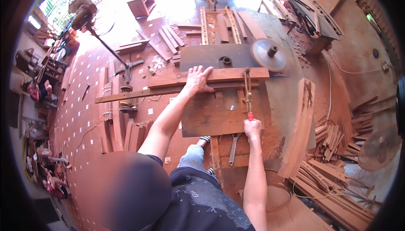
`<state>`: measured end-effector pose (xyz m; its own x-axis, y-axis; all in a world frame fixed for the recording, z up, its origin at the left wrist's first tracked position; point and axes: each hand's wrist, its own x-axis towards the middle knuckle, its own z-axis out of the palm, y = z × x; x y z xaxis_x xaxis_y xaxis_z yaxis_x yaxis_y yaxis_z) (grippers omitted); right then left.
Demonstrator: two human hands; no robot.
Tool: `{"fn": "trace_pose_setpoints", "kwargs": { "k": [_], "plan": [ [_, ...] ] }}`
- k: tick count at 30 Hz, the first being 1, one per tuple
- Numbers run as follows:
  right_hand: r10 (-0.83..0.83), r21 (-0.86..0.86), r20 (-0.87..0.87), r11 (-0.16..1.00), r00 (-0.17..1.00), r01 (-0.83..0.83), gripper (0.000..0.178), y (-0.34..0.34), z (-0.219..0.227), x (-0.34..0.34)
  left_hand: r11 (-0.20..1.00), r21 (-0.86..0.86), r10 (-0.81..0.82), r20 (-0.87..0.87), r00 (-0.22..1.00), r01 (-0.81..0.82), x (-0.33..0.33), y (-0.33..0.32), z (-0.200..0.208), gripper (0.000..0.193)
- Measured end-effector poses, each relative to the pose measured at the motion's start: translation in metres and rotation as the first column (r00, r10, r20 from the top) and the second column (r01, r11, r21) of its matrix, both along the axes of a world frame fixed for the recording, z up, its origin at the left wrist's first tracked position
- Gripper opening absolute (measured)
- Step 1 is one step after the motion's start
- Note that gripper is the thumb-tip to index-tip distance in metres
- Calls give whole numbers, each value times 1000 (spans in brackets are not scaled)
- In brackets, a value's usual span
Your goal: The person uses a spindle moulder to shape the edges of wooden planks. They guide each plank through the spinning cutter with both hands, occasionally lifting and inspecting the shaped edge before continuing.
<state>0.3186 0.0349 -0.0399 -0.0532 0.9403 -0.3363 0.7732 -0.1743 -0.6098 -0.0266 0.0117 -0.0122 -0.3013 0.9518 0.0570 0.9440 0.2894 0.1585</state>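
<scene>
My left hand (197,80) lies with fingers spread on top of a reddish wooden beam (236,74), which runs left to right across a worn work table (206,119). Along the beam's near side is a long, thin, dark wooden strip (126,97), reaching out past the table to the left. My right hand (253,128) is wrapped round the red handle of a bar clamp (248,89), whose metal bar reaches forward over the beam's right part. Below the table's near edge, a wrench (233,150) rests beside my right forearm.
A round metal disc like a saw blade (263,54) sits at the table's far right. A thick plank (298,127) leans to the right, above stacked boards (333,193). A standing fan (84,20) and loose boards (168,39) are at far left. Two people sit along the left edge.
</scene>
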Motion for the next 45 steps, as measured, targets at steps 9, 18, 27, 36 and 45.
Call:
{"fn": "trace_pose_setpoints", "kwargs": {
  "k": [9,18,27,36,45],
  "plan": [
    [-56,-57,-4,997,998,56,29,2,22,-17,999,-47,-20,-15,1000,20,-9,11,1,108],
    [-29,-130,4,991,1000,29,43,7,24,-19,993,-119,-10,-64,998,2,-4,14,11,97],
    [-82,-157,-29,985,996,76,36,9,27,-18,993,-114,-19,-29,999,15,3,18,15,97],
    [-82,-139,-25,987,996,78,39,9,26,-21,991,-131,-11,-49,999,5,6,21,17,96],
    [-91,-147,-24,985,996,87,33,13,22,-26,993,-115,-23,-57,998,16,5,22,16,94]
  ]
}}
